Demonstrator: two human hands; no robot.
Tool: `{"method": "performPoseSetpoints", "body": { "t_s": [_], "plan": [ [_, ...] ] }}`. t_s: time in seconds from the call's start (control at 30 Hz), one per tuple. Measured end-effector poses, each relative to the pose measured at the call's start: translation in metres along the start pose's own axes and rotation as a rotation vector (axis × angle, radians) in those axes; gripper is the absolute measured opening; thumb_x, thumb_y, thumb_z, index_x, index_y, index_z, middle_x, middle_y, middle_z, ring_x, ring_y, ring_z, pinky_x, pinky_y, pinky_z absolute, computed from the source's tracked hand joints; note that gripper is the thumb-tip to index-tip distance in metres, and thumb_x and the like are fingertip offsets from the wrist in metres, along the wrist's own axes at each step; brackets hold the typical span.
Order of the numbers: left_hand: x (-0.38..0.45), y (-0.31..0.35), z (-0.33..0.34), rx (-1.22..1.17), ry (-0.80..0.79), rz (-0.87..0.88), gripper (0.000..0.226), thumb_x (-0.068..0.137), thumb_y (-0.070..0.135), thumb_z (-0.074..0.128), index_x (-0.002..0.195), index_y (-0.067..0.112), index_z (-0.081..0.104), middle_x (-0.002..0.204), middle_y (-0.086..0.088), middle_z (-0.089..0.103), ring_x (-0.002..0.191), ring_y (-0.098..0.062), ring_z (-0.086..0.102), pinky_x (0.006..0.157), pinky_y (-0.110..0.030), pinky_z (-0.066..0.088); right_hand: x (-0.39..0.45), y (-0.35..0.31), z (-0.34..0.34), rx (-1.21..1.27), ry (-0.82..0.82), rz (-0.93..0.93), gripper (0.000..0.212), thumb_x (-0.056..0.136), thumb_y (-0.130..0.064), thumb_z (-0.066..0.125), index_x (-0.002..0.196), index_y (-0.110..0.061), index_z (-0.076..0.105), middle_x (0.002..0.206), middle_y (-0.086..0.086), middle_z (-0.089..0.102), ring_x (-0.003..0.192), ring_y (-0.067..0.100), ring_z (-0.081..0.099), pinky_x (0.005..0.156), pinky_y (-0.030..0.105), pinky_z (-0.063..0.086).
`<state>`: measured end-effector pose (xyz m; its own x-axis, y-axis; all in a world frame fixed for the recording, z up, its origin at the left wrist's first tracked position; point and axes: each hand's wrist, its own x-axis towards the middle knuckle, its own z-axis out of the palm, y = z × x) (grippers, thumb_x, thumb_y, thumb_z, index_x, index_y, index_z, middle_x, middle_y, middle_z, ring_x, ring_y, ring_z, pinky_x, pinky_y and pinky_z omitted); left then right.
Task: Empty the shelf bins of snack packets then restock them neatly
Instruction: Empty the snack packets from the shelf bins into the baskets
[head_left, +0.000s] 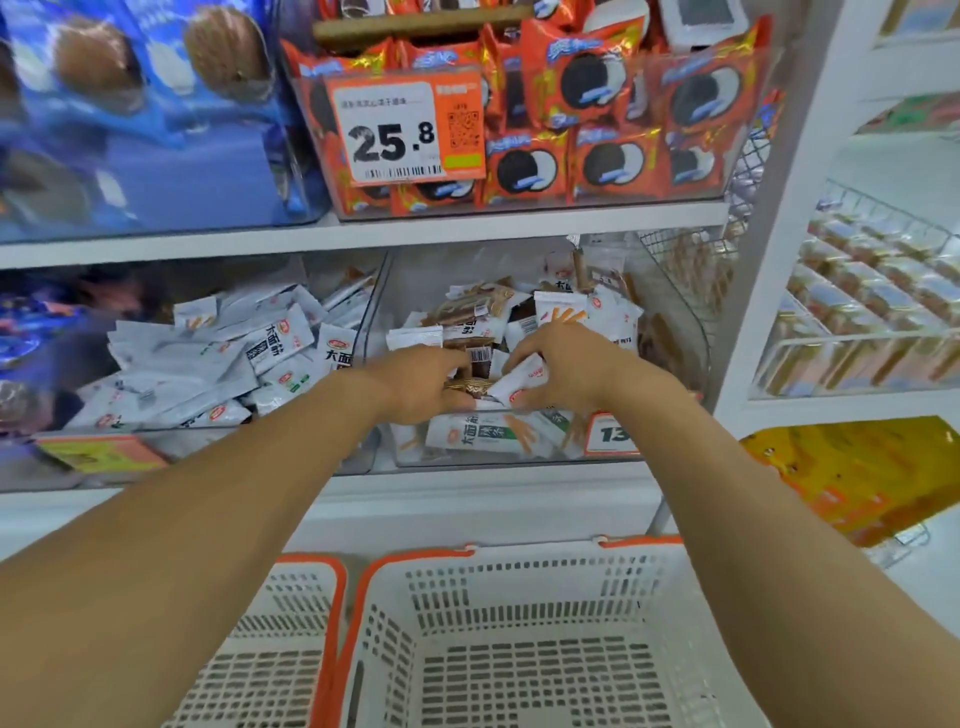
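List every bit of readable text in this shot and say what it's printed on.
"25.8": orange price tag on the upper bin.
"13", cut off: price tag on the lower bin.
"大面筋": white snack packets.
Small print, barcodes, QR code, blue script on the orange cookie packets: unreadable.

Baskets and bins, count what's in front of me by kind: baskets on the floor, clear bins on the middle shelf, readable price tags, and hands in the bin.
White baskets: 2
Clear middle-shelf bins: 2
Price tags: 2
Left hand, right hand: 2
Total: 8
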<state>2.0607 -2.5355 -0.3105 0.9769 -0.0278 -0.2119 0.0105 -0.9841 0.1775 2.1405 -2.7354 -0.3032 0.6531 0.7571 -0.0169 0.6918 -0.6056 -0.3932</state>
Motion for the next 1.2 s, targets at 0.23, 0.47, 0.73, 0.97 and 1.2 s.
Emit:
{"method": "performPoseSetpoints", "body": {
  "t_s": [0.23,0.47,0.73,0.97,1.2],
  "plan": [
    [-0.006,-0.005,0.007,-0.037,0.074,0.019,0.038,0.099,0.046,0.056,0.127,0.02,0.053,0.126,-0.007,0.061,0.108,-0.027,0.056,0.086,-0.035,0.047,-0.002,-0.011,0.019,-0.083,0.079,0.072,0.035,0.09,-0.036,0.074,0.122,-0.025,0.068,0.122,0.007,0.067,0.111,0.029,0.061,0.08,0.032,0.044],
    [-0.023,0.012,-0.007,0.0,0.346,-0.05,0.019,0.102,0.042,0.05,0.102,0.023,0.053,0.099,0.0,0.061,0.088,-0.024,0.055,0.064,-0.035,0.035,-0.02,-0.004,-0.011,0.168,0.409,0.028,0.025,0.094,-0.027,0.071,0.115,-0.015,0.074,0.112,0.009,0.074,0.088,0.02,0.067,0.075,0.03,0.05],
    [-0.037,0.033,-0.028,-0.009,0.602,-0.055,0.024,0.102,0.036,0.053,0.107,0.013,0.061,0.105,-0.007,0.068,0.095,-0.029,0.06,0.067,-0.037,0.038,-0.026,-0.01,-0.024,0.419,0.593,-0.02,0.018,0.09,-0.029,0.076,0.103,-0.017,0.072,0.083,-0.01,0.067,0.072,0.002,0.06,0.064,0.021,0.048],
    [-0.052,0.037,-0.032,-0.036,0.709,0.015,0.017,0.098,0.027,0.062,0.102,0.011,0.066,0.1,-0.006,0.069,0.093,-0.029,0.06,0.069,-0.039,0.041,-0.025,-0.014,-0.024,0.272,0.329,-0.115,0.054,0.088,-0.033,0.077,0.137,-0.03,0.055,0.129,0.001,0.055,0.121,0.021,0.052,0.1,0.035,0.042],
    [-0.089,0.036,-0.04,0.003,0.838,0.105,0.011,0.092,0.024,0.069,0.099,0.015,0.07,0.093,0.002,0.07,0.09,-0.021,0.061,0.072,-0.039,0.047,-0.033,-0.043,-0.037,0.156,0.283,-0.238,0.041,0.086,-0.028,0.079,0.125,-0.02,0.07,0.112,0.001,0.065,0.103,0.019,0.058,0.088,0.031,0.045]
  ]
}}
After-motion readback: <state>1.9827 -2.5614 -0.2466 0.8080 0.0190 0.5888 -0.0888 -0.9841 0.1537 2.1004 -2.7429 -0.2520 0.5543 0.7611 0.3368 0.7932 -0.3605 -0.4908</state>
